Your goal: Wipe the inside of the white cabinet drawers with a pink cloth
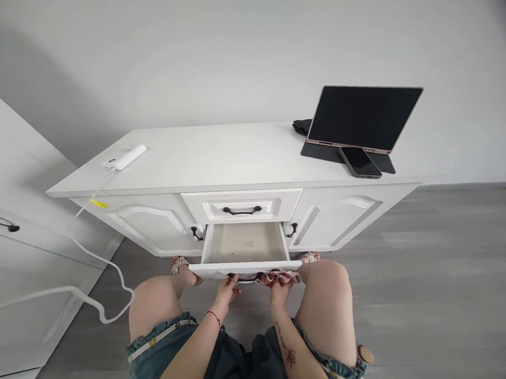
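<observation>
In the head view, the lower drawer [250, 246] of a white cabinet is pulled out, with a few small specks on its pale bottom. My left hand [227, 291] is closed at the left end of its black handle [246, 278], the thumb on the metal. A red-and-white patterned cloth [291, 277] is bunched in my right hand [278, 294], against the right side of the drawer front. Part of the cloth hides behind the fingers. Above it, the upper drawer [241, 206] is closed.
A tablet [365, 117] stands on the cabinet top [212, 153], with a phone [360, 162] before it and a dark item [301, 126] behind. At the left lies a white power strip [127, 157], its cable [100, 258] hanging down. Cabinet doors [153, 226] flank the drawers. My knees are on both sides.
</observation>
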A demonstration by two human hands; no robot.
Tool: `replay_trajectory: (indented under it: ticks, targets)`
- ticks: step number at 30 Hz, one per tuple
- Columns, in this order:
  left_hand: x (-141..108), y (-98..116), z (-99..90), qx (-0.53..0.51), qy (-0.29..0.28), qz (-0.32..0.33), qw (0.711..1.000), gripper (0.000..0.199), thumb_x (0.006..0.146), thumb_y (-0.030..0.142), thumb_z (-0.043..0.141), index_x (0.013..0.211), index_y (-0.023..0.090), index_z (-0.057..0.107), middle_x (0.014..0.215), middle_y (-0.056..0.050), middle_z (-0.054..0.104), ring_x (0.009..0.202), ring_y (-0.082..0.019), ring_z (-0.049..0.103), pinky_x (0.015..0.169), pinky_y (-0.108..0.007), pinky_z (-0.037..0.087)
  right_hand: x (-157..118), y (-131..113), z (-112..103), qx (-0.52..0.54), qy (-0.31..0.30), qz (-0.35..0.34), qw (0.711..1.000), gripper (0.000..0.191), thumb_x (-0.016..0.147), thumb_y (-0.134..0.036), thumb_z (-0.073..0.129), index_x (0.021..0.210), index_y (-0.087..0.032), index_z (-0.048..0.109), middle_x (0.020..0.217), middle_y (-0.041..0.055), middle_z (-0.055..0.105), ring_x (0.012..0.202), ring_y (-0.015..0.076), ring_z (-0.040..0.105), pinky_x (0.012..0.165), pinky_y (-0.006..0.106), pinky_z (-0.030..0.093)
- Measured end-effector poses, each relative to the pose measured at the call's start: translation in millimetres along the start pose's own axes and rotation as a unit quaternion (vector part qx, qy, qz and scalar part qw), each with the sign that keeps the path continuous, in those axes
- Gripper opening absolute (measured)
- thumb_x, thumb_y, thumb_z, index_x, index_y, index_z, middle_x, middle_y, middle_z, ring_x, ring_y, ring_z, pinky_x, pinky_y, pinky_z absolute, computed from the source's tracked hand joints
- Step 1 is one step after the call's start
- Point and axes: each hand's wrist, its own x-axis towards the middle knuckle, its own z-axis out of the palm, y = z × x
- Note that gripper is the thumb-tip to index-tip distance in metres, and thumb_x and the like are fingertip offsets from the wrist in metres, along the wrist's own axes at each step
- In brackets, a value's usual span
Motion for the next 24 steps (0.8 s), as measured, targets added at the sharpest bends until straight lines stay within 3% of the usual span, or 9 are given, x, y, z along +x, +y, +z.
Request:
replay_trajectory:
  ticks: [6, 15, 24]
  targets:
    - [3, -3, -1.3, -0.008, -0.009, 0.005, 1.000, 0.040, 0.065, 0.052, 0.077, 0.077, 0.015, 0.067, 0.094, -0.009, 0.070, 0.049, -0.008, 0.058, 0.038, -0.019, 0.025, 3, -5, -4, -0.077, 0.050, -0.029, 0.995, 0.061, 0.056, -0.035, 0.061, 0.111, -0.026, 0.039, 0.109, 0.0032, 0.053, 0.099, 0.0196, 0.054, 0.098, 0.039, 0.039]
    - [5, -5, -2.3, -0.016, -0.017, 0.002, 1.000, 0.045, 0.060, 0.057, 0.077, 0.075, 0.016, 0.066, 0.098, -0.011, 0.071, 0.049, -0.007, 0.057, 0.041, -0.021, 0.027, -2, -11, -2, -0.139, 0.038, -0.054, 0.988, 0.062, 0.059, -0.042, 0.056, 0.115, -0.023, 0.037, 0.118, 0.0105, 0.052, 0.109, 0.0263, 0.053, 0.103, 0.046, 0.036]
    - [3, -7, -3.6, -0.025, -0.027, 0.009, 0.999, 0.054, 0.052, 0.063, 0.078, 0.077, 0.016, 0.066, 0.096, -0.008, 0.070, 0.051, -0.008, 0.057, 0.047, -0.023, 0.031, -17, -43, 6, -0.143, 0.039, -0.050, 0.988, 0.061, 0.064, -0.043, 0.057, 0.118, -0.021, 0.039, 0.122, 0.0131, 0.053, 0.109, 0.0255, 0.054, 0.101, 0.043, 0.040]
